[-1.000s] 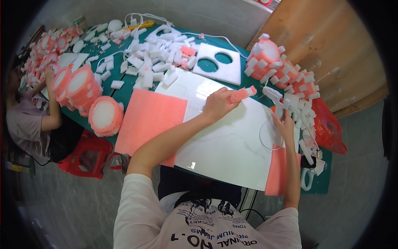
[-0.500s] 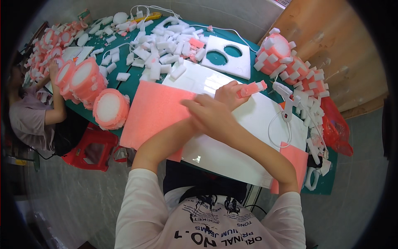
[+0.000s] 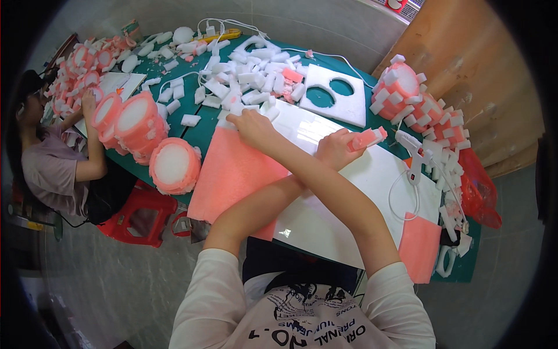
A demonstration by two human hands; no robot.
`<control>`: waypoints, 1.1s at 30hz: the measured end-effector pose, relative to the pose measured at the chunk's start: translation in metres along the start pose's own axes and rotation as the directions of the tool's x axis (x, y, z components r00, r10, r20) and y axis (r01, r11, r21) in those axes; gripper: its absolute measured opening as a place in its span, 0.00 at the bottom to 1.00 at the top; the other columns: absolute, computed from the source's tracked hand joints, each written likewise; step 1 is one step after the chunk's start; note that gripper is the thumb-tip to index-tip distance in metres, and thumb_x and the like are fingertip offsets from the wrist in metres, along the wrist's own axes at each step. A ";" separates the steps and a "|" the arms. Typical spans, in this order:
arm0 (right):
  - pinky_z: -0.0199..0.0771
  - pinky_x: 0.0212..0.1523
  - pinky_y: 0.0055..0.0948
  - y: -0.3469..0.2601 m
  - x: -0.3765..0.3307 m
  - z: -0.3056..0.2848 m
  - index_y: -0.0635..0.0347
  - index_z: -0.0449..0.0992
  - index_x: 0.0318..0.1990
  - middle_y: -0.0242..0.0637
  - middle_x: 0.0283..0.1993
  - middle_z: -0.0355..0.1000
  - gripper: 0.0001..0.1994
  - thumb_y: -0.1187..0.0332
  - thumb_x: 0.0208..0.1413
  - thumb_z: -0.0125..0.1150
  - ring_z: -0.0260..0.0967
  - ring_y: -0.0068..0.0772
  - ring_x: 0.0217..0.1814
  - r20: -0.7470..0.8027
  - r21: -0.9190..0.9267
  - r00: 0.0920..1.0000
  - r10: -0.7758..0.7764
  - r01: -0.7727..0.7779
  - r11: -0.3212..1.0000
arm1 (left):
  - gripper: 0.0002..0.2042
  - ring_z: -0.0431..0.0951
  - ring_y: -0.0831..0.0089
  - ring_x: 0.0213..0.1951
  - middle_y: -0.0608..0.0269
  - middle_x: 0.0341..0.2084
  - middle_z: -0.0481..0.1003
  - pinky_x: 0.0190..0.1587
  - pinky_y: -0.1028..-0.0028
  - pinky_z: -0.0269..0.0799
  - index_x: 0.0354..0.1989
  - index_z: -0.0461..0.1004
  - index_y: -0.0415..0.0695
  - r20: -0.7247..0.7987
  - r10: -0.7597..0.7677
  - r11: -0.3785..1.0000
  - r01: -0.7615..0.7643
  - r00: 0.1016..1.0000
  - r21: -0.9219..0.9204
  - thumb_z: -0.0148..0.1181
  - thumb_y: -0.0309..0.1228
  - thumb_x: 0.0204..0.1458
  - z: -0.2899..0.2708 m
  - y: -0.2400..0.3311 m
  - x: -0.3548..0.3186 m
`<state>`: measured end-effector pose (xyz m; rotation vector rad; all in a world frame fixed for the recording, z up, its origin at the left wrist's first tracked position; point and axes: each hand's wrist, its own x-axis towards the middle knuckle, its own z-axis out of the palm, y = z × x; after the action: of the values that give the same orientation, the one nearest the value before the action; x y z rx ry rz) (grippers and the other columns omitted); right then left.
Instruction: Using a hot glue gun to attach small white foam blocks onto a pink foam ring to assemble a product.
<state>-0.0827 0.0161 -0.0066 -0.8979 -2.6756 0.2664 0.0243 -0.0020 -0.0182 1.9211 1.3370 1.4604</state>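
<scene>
My forearms cross, the right one over the left. My left hand is closed around a small pink foam piece with a white bit on it, above the white board. My right hand reaches across to the left, to the near edge of a heap of white foam blocks. Its bent fingertips are on a white foam block, partly hidden by the hand. Under that wrist lies a large pink foam sheet.
A white glue gun with a looping cord stands right of the board. Behind are a white foam panel with two holes and pink foam shapes studded with blocks. Pink-rimmed rounds stand left; a co-worker sits beyond them.
My right hand has moved from over the pink sheet to the left and away, to the foam blocks. My left hand keeps holding the pink piece. The whole view has shifted slightly.
</scene>
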 end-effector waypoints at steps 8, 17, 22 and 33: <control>0.65 0.31 0.27 0.010 -0.028 -0.093 0.51 0.65 0.37 0.47 0.40 0.70 0.05 0.69 0.52 0.49 0.64 0.30 0.29 0.207 0.872 0.971 0.122 -0.240 0.427 | 0.11 0.73 0.61 0.29 0.58 0.24 0.70 0.33 0.68 0.69 0.29 0.74 0.44 0.130 -0.059 0.998 0.062 0.990 -0.019 0.60 0.37 0.41 -0.007 0.006 0.002; 0.60 0.32 0.22 0.049 -0.149 -0.165 0.46 0.55 0.36 0.56 0.41 0.66 0.10 0.58 0.56 0.50 0.59 0.29 0.31 0.022 0.971 0.997 -0.071 -0.038 -0.234 | 0.14 0.73 0.64 0.32 0.58 0.28 0.72 0.34 0.69 0.68 0.38 0.72 0.45 -0.016 0.107 0.980 -0.108 0.994 -0.169 0.58 0.36 0.43 0.029 -0.039 -0.003; 0.60 0.33 0.24 0.075 -0.201 -0.177 0.49 0.57 0.38 0.51 0.44 0.65 0.11 0.58 0.56 0.51 0.58 0.29 0.32 0.049 0.965 0.981 0.186 0.001 -0.264 | 0.12 0.73 0.64 0.25 0.59 0.22 0.72 0.28 0.70 0.68 0.32 0.74 0.44 0.092 -0.070 0.987 0.083 0.993 -0.137 0.62 0.34 0.39 -0.002 0.000 0.000; 0.65 0.34 0.22 0.106 -0.245 -0.189 0.58 0.58 0.54 0.37 0.35 0.72 0.21 0.72 0.52 0.52 0.65 0.21 0.31 -0.053 0.903 0.846 0.531 -0.187 0.387 | 0.12 0.70 0.66 0.20 0.61 0.20 0.70 0.24 0.72 0.65 0.31 0.74 0.40 0.046 0.026 1.000 -0.026 0.999 0.006 0.64 0.32 0.38 0.001 0.013 -0.005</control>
<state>0.2269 -0.0359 0.0861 -0.9989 -1.5497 1.3274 0.0311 -0.0125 -0.0114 1.9713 1.3028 1.4166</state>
